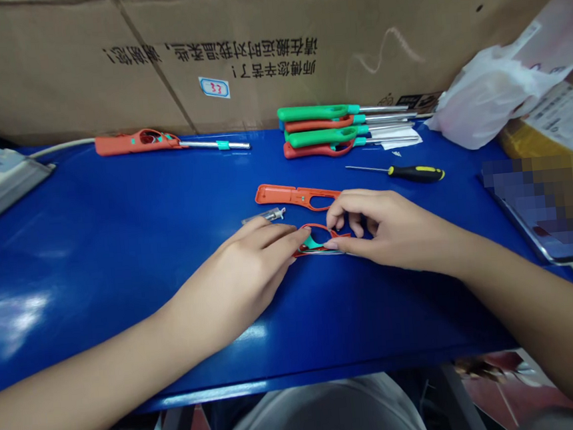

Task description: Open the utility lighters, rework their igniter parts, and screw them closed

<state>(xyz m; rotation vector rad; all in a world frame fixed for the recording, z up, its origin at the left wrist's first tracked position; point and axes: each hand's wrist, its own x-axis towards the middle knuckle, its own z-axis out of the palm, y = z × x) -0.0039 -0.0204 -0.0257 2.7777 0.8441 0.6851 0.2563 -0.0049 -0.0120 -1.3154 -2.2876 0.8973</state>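
Observation:
An orange lighter housing half (pixel 321 224) with a green trigger (pixel 311 242) lies low over the table between my hands. My left hand (pixel 255 261) wraps its left end, index fingertip at the trigger; the palm hides most of that end. From the right, my right hand (pixel 392 226) has curled fingers and thumb closed on the housing's right part, beside the finger loop. Just beyond is the matching orange shell half (pixel 277 194), its loop end close to my right fingers. A small clear tank with a metal tip (pixel 271 214) rests above my left knuckles.
A black-yellow screwdriver (pixel 416 173) lies at right, below several green and orange lighters (pixel 320 137). An opened orange lighter (pixel 130 143) lies back left, near a power strip (pixel 5 183). A cardboard box (pixel 249 17) walls the back; a plastic bag (pixel 477 98) and phone (pixel 533 227) are right.

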